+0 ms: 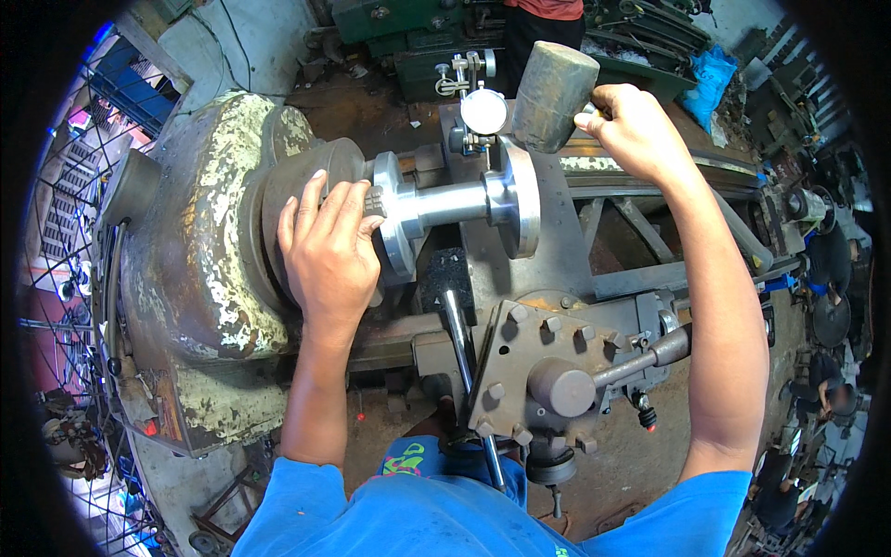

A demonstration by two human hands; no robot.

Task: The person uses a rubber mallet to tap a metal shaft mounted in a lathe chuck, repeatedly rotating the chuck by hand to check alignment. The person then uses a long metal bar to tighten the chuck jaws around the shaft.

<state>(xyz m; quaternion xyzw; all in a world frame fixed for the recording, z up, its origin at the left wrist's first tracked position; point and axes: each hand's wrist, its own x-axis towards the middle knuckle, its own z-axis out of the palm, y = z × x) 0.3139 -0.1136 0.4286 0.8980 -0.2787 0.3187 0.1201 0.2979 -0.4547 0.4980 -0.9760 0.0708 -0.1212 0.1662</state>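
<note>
Has flanged shaft [452, 204] mounted in chuck [339, 160], mid-frame, with dial gauge [484, 112] alongside. Rests spread left hand [331, 243] on chuck; grips mallet [555, 97] in right hand [635, 130], upper centre. Seems set up, unfinished.

From my remote seat I see bright light beyond the mesh [67, 325] at left, a pale wall [278, 39], a dirty brown floor [636, 469], green machinery [371, 20] and a blue bag [710, 79] behind.

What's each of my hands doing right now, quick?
Left hand: open, laid against the dark chuck.
Right hand: closed, holding the mallet.
</note>
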